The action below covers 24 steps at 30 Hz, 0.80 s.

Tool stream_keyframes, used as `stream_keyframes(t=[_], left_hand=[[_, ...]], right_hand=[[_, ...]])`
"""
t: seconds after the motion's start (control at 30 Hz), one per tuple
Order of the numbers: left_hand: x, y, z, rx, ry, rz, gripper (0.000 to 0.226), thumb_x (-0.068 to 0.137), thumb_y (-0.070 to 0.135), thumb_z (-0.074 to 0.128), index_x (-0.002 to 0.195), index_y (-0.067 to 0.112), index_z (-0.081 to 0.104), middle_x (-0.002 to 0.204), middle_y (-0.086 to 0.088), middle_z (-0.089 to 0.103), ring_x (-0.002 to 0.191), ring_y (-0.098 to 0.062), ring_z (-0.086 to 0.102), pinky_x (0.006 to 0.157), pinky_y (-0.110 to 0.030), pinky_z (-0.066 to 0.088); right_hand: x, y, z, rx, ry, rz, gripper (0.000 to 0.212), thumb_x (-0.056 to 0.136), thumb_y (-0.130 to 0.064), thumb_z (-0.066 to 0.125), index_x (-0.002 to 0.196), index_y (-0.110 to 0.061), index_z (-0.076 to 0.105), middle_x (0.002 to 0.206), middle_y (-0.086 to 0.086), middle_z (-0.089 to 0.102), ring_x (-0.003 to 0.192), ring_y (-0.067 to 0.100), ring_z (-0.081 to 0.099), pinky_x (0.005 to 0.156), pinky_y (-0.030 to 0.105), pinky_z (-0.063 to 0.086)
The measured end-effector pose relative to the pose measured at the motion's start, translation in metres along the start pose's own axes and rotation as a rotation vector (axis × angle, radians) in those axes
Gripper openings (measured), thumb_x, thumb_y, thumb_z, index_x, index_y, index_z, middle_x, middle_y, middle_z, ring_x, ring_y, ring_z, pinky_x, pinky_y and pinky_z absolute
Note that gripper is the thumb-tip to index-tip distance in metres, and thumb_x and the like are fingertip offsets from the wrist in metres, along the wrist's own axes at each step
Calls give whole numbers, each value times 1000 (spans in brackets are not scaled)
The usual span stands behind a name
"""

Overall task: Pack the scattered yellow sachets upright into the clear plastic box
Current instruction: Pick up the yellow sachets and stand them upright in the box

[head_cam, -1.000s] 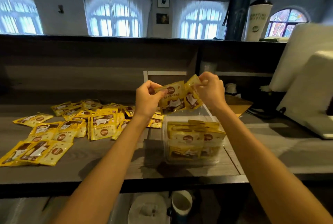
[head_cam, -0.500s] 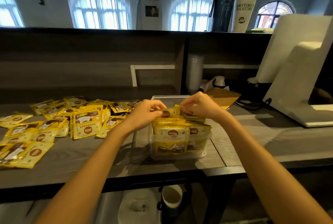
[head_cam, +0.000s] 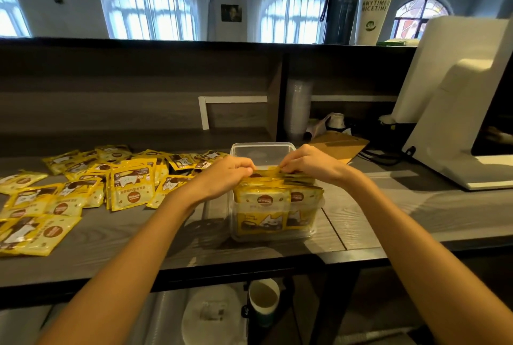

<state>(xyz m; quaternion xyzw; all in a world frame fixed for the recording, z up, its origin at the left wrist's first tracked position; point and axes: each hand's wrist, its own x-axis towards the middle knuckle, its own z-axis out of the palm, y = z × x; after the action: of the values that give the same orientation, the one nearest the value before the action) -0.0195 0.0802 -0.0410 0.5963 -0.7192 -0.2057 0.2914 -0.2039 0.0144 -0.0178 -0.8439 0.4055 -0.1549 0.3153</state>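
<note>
Pinching the top edge of a yellow sachet [head_cam: 267,171] from either side, the left hand [head_cam: 229,175] and right hand [head_cam: 312,165] each have a curled grip on it at the clear plastic box [head_cam: 261,146]. Packed sachets [head_cam: 262,207] stand upright in its near end. The box sits on a grey wood-grain bench [head_cam: 388,205], with loose sachets [head_cam: 130,190] scattered to its left. A white machine [head_cam: 458,111] stands at the right, and arched windows [head_cam: 151,8] glow far behind. Both forearms reach forward, wrists angled inward.

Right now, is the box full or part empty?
Part full: sachets stand upright in the near half of the box; its far half is bare.
</note>
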Motion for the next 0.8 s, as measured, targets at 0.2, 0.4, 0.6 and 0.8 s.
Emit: stream_keyframes(t=[0.2, 0.4, 0.6, 0.8], left_hand=[[-4, 3, -2, 19, 0, -19, 40, 97, 18, 39, 88, -8, 67, 91, -23, 65, 87, -32, 58, 81, -46, 45], [-2, 5, -6, -26, 157, -94, 40, 99, 25, 32, 104, 7, 67, 102, -8, 67, 96, -17, 59, 81, -29, 45], [-7, -3, -35, -49, 534, -156, 31, 96, 11, 37, 117, 10, 60, 103, -7, 64, 71, -7, 51, 57, -16, 38], [-46, -45, -66, 43, 770, -353, 33, 92, 7, 35, 110, 9, 63, 91, -11, 64, 60, -19, 50, 54, -25, 38]], right_hand=[[2, 2, 4, 77, 24, 28, 30, 93, -14, 46, 100, 3, 69, 96, 11, 65, 86, 15, 58, 83, 23, 47], [7, -10, 6, 32, 110, -2, 29, 92, -16, 46, 94, 1, 70, 95, 14, 67, 90, 23, 63, 82, 30, 51], [15, -54, 21, -65, 408, -216, 26, 88, -15, 49, 89, -4, 72, 95, 13, 70, 90, 25, 63, 84, 42, 54], [31, -111, 77, 47, 471, -376, 24, 90, -5, 48, 106, -3, 66, 115, 12, 61, 102, 24, 59, 89, 34, 52]])
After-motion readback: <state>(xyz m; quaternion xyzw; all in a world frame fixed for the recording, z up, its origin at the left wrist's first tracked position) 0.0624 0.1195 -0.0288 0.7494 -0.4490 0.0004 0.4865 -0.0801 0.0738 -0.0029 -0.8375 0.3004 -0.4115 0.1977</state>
